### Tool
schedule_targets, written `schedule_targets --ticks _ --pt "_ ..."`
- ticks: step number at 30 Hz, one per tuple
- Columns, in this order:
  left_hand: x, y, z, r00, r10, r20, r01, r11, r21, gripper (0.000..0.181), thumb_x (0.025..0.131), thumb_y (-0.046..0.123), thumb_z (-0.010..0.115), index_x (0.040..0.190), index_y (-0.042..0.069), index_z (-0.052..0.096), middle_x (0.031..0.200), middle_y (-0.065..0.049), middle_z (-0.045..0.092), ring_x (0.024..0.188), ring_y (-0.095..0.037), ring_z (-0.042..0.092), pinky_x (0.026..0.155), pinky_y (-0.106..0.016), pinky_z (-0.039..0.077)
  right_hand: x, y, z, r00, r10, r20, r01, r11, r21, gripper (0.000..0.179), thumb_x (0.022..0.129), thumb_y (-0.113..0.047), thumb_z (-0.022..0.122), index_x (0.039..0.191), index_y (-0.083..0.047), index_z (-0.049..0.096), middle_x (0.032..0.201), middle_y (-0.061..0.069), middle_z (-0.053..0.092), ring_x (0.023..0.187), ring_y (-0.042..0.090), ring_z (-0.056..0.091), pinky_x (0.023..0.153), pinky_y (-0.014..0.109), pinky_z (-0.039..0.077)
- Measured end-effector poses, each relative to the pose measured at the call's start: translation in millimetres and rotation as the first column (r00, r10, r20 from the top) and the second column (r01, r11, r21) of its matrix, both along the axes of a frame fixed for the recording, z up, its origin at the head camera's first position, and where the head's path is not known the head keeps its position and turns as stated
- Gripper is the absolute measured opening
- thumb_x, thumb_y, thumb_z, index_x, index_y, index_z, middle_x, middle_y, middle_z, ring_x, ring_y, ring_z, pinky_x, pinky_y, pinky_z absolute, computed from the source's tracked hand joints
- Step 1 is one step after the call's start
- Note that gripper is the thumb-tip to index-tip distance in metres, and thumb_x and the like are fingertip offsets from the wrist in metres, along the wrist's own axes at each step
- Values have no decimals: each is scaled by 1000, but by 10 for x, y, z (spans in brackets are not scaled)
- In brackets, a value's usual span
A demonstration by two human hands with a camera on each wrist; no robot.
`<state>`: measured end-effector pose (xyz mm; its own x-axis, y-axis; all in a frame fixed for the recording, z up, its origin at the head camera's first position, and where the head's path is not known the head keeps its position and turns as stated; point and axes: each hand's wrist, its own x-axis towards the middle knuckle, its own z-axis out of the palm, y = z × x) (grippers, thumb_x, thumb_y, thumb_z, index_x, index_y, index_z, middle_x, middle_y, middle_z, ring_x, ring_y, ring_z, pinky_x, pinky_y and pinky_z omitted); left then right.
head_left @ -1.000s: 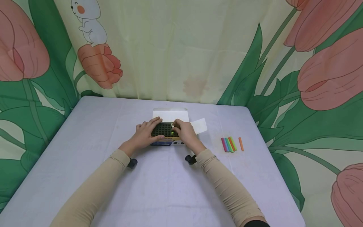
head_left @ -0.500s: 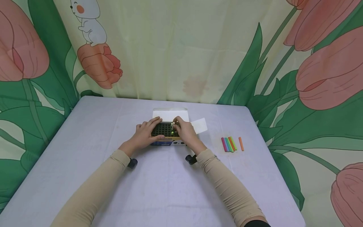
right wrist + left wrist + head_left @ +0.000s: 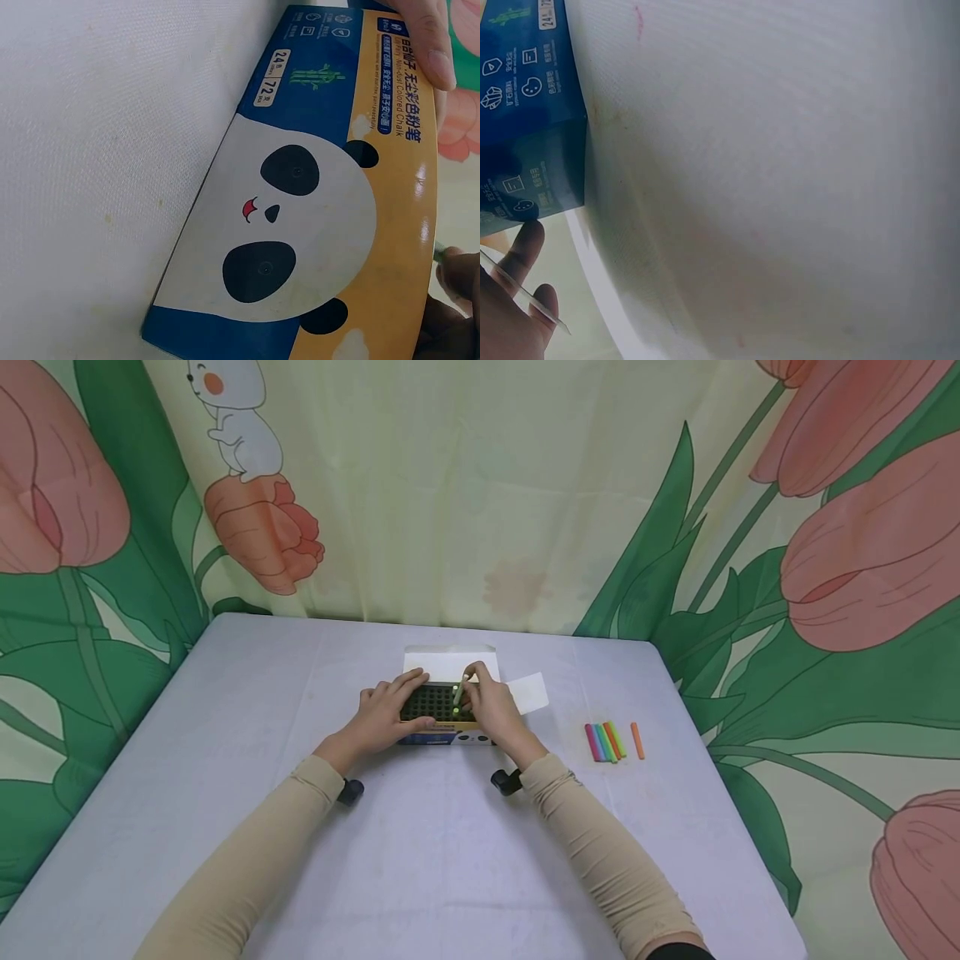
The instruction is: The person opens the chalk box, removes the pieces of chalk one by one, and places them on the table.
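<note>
An opened box of colored chalk (image 3: 471, 738) stands mid-table, with a panda on its front in the right wrist view. Inside it is a dark insert with rows of holes (image 3: 429, 703). My left hand (image 3: 377, 710) holds the box's left end, thumb over the front edge and fingers reaching to the back edge. Over the right part of the insert, my right hand (image 3: 492, 703) pinches a pale green chalk stick (image 3: 460, 690), held tilted. Its greenish end (image 3: 439, 252) shows past the box edge in the right wrist view. A yellow-green chalk tip (image 3: 456, 711) shows near the front row.
Several colored chalk sticks (image 3: 606, 742) lie side by side to the right of the box. One orange stick (image 3: 637, 741) lies apart from them. The box's white lid (image 3: 450, 662) is folded back, and a white side flap (image 3: 529, 692) sticks out right.
My right hand has risen slightly, and more of the pale green chalk stick shows above the insert. The left hand and the box have stayed in place.
</note>
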<state>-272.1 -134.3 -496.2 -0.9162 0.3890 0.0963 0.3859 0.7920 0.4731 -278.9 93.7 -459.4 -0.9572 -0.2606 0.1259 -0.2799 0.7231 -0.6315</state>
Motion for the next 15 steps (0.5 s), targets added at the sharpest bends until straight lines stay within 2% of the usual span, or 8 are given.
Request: schedule_targets --ticks 6,12,15 --pt "17 -2 21 1000 -2 -3 2 1000 -5 87 98 61 63 166 23 26 173 -1 21 134 -43 45 104 -66 29 -9 11 -4 1000 -9 -1 9 999 -41 21 114 -23 41 131 -11 45 93 10 76 80 21 75 61 32 53" --pt "4 -5 0 1000 -3 -14 3 1000 -17 87 98 62 61 166 23 25 173 -1 20 134 -43 45 104 -66 30 0 -7 0 999 6 -31 -8 997 -73 25 114 -20 39 132 -4 45 106 17 66 75 23 59 65 34 47" --pt "0 -5 -10 1000 -3 -16 3 1000 -13 86 98 62 61 166 23 26 173 0 21 133 -43 46 104 -66 30 13 -5 -6 999 -6 -46 2 995 -96 24 114 -19 39 132 -3 44 107 17 65 74 22 58 68 35 49"
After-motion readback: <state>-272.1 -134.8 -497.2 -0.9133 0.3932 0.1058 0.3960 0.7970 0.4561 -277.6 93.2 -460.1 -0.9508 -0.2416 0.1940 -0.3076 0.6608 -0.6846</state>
